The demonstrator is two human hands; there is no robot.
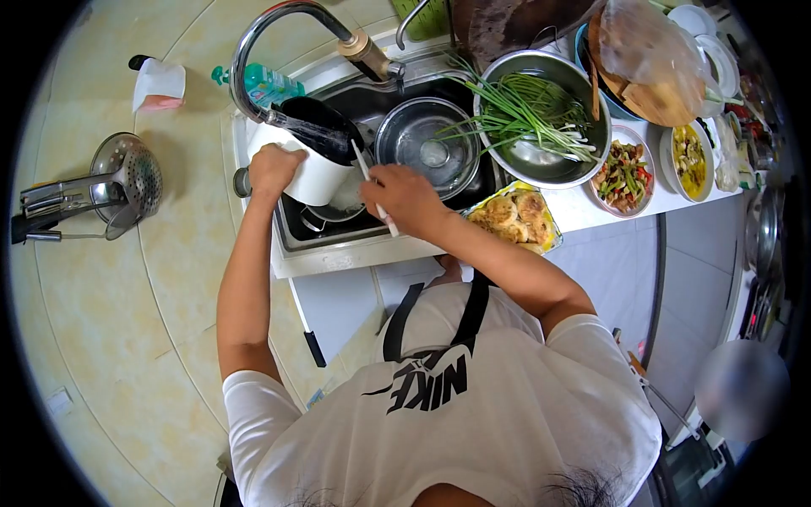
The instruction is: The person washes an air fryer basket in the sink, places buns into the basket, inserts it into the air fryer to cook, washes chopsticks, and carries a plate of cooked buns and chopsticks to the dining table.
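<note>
Both hands were closed on what they held: the left hand [274,169] gripped the rim and wall of a white container with a black inside [314,179], and the right hand [407,199] clasped a slim white handle [384,211], its far end at the container's mouth. The container was tilted over the left part of the black sink [300,242], its opening toward the far side, under water running from the curved faucet [291,10]. Just right of it, in the sink, lay a round, shiny-rimmed piece [405,135]; whether bowl or lid could not be told.

On the far left side of the sink stood a green pump bottle [274,86]. To the right, a metal bowl [541,173] held scallions [528,106] in water. Nearer was a dish of browned flatbreads [515,215]; farther right, a plate of stir-fried food [623,176] sat beside a bowl of yellow food [691,160].
</note>
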